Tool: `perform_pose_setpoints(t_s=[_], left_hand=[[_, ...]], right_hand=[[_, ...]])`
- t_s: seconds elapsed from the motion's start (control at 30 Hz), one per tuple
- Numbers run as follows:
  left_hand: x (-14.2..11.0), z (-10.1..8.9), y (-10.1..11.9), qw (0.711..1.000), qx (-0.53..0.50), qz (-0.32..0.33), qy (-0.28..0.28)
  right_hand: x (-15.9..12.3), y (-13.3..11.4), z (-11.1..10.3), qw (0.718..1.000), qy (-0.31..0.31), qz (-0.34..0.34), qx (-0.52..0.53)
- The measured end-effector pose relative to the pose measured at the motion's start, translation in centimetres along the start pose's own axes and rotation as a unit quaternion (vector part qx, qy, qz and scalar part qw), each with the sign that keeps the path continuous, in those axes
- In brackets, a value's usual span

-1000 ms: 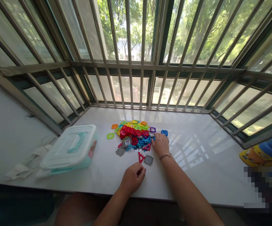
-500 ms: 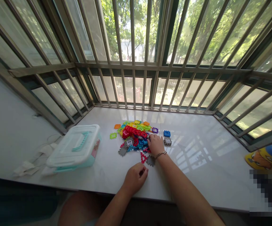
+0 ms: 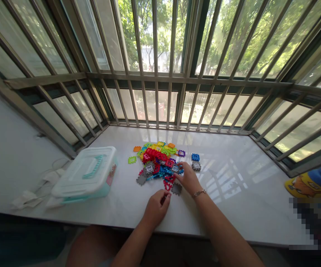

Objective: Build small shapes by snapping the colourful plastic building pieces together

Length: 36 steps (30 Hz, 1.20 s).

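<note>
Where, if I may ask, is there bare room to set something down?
Bare surface lies between the right arm and yellow container, between the box and left hand, and between the pile and bars. It is crowded at the pile, around the right hand and just ahead of the left.

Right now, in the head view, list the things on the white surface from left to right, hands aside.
White crumpled material, lidded box, loose lime-green piece, heap of colourful pieces, loose blue piece, blue-topped yellow container.
</note>
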<state>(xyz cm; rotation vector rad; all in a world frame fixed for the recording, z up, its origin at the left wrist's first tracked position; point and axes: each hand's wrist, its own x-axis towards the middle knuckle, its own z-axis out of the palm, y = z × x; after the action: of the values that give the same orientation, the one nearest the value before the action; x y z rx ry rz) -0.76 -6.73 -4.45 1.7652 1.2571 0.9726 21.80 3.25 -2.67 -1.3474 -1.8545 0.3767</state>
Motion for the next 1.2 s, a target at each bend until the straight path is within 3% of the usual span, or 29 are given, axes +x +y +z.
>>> perform_pose_setpoints(t_s=[0.17, 0.27, 0.33, 0.43, 0.57, 0.67, 0.9, 1.1, 1.2], left_hand=[[0.1, 0.3, -1.0, 0.993, -0.083, -0.053, 0.058], [0.3, 0.4, -1.2, 0.985, -0.121, -0.075, 0.093], [0.5, 0.3, -1.2, 0.985, -0.126, -0.082, 0.086], [0.5, 0.1, -1.1, 0.987, -0.126, -0.074, 0.070], [0.4, 0.0, -1.6, 0.981, -0.154, -0.071, 0.094], [0.5, 0.1, -2.1, 0.978, -0.167, -0.081, 0.098], [0.5, -0.4, -1.1, 0.986, -0.128, -0.086, 0.061], [0.4, -0.8, -0.3, 0.988, -0.128, -0.079, 0.046], [0.6, -0.6, -0.3, 0.981, -0.159, -0.102, 0.045]], right_hand=[[-2.2, -2.1, -1.5, 0.991, -0.101, -0.063, 0.064], [-3.4, -3.7, -1.6, 0.983, -0.134, -0.078, 0.098], [-4.2, -4.5, -1.5, 0.980, -0.140, -0.085, 0.115], [-5.2, -5.0, -1.0, 0.980, -0.137, -0.091, 0.115], [-6.2, -4.8, -0.3, 0.980, -0.139, -0.100, 0.105], [-6.6, -4.5, 0.2, 0.984, -0.107, -0.092, 0.106], [-6.9, -4.6, 1.1, 0.992, -0.031, -0.001, 0.119], [-6.9, -5.6, 1.0, 0.995, -0.015, -0.024, 0.098], [-7.2, -6.0, 0.8, 0.994, -0.016, -0.071, 0.077]])
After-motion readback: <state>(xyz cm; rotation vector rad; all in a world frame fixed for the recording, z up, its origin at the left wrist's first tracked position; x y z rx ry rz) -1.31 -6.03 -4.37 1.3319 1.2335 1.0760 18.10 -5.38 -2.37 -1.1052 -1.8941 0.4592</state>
